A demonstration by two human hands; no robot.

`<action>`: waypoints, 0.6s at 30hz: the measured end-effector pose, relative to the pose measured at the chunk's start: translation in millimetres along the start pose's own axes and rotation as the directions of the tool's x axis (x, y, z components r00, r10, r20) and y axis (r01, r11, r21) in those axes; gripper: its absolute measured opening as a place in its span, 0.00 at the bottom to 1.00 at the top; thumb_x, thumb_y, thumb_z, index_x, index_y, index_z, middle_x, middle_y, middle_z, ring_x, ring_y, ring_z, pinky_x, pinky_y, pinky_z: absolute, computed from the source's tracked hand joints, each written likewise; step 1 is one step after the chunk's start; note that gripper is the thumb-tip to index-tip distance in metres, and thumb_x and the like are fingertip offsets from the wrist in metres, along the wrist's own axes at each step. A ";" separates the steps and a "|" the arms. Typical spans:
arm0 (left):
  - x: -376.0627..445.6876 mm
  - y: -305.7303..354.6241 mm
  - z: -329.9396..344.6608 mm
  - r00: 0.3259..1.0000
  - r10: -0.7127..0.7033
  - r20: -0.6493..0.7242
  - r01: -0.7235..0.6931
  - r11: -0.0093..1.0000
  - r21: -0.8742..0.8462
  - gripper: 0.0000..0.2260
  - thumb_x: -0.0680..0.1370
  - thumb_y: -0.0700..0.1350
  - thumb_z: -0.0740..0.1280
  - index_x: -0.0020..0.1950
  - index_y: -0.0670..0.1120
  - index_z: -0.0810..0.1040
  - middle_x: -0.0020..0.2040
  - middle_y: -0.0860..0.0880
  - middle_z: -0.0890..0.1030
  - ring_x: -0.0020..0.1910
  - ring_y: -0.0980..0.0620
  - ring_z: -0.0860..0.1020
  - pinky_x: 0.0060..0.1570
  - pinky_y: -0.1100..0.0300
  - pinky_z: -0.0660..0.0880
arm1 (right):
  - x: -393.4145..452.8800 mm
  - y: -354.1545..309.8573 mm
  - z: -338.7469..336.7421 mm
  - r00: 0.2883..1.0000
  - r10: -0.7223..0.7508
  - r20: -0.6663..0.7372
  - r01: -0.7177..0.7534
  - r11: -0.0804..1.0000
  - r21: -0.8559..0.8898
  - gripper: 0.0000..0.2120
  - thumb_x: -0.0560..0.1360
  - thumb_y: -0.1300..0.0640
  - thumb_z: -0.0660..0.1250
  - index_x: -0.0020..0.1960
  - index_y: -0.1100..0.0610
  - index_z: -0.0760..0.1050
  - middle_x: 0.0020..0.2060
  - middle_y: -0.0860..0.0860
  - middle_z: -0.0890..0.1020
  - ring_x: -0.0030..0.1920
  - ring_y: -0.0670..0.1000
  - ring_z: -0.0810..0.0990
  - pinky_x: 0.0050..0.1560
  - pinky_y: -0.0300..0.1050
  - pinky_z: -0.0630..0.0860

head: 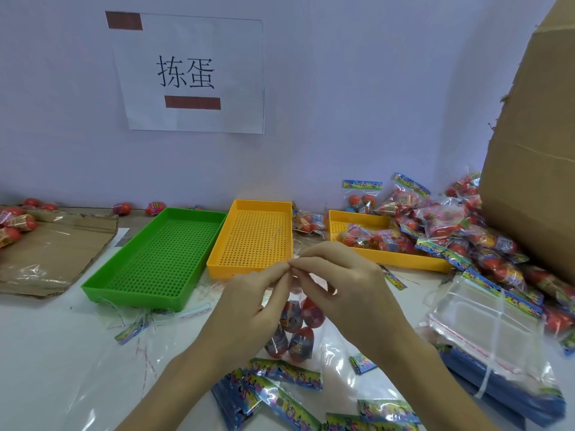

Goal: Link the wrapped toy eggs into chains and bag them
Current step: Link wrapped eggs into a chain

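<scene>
Currently you are pinching your left hand [253, 301] and right hand [339, 284] together on clear wrapping above the egg cluster [295, 325]; finished bags [466, 231] are piling at 2 o'clock, more remaining.

Glossy crinkled film wraps the eggs [306, 318]; perforated plastic trays [161, 259] look smooth; the cardboard box [535, 169] is matt.

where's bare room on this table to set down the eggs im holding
Bare tabletop lies near left, bordered by the green tray and cardboard sheet. Both the green tray and middle yellow tray hold nothing. Crowded: the right side, with bagged eggs and the bag stack.
</scene>
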State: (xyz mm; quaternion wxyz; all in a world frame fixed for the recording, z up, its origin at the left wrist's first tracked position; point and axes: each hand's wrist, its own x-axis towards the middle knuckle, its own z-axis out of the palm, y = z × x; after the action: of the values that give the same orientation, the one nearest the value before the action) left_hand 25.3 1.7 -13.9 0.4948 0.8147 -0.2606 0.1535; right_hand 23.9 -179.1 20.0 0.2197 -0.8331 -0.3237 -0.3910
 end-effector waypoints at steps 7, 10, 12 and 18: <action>-0.3 3.8 0.5 0.999 0.031 0.028 -0.032 0.999 0.041 0.16 0.85 0.47 0.60 0.48 0.70 0.74 0.31 0.57 0.72 0.31 0.55 0.69 0.36 0.68 0.62 | -1.1 1.4 5.5 0.998 0.051 0.037 -0.052 0.998 0.021 0.03 0.74 0.66 0.76 0.46 0.61 0.83 0.43 0.52 0.84 0.43 0.48 0.80 0.45 0.36 0.77; -0.6 3.2 0.4 0.999 0.029 0.029 -0.030 0.999 0.033 0.13 0.85 0.47 0.60 0.51 0.66 0.76 0.33 0.60 0.75 0.31 0.56 0.71 0.36 0.69 0.64 | -2.0 4.7 4.9 0.996 0.075 0.042 -0.079 0.992 0.097 0.02 0.75 0.65 0.75 0.48 0.61 0.84 0.45 0.52 0.84 0.43 0.45 0.78 0.43 0.37 0.78; -1.1 0.4 -0.6 1.000 0.014 0.011 -0.014 1.000 0.010 0.12 0.85 0.47 0.60 0.52 0.63 0.79 0.34 0.60 0.78 0.30 0.54 0.72 0.33 0.64 0.67 | -1.4 5.6 3.6 0.997 0.070 0.040 -0.076 0.984 0.159 0.03 0.76 0.64 0.75 0.50 0.60 0.85 0.46 0.52 0.84 0.43 0.47 0.80 0.43 0.38 0.79; -1.6 -3.1 -4.9 0.998 -0.016 0.068 0.015 1.000 0.017 0.12 0.85 0.46 0.60 0.60 0.51 0.83 0.50 0.61 0.86 0.54 0.57 0.84 0.53 0.56 0.79 | 2.0 8.9 -0.2 0.997 0.066 0.047 -0.076 0.966 0.246 0.03 0.76 0.63 0.75 0.49 0.61 0.85 0.45 0.51 0.84 0.44 0.46 0.81 0.46 0.36 0.79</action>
State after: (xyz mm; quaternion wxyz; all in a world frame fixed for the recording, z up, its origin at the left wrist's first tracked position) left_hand 25.8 7.6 -14.7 0.4801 0.8254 -0.2698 0.1239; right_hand 31.1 -184.6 20.6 0.3294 -0.8177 -0.3440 -0.3233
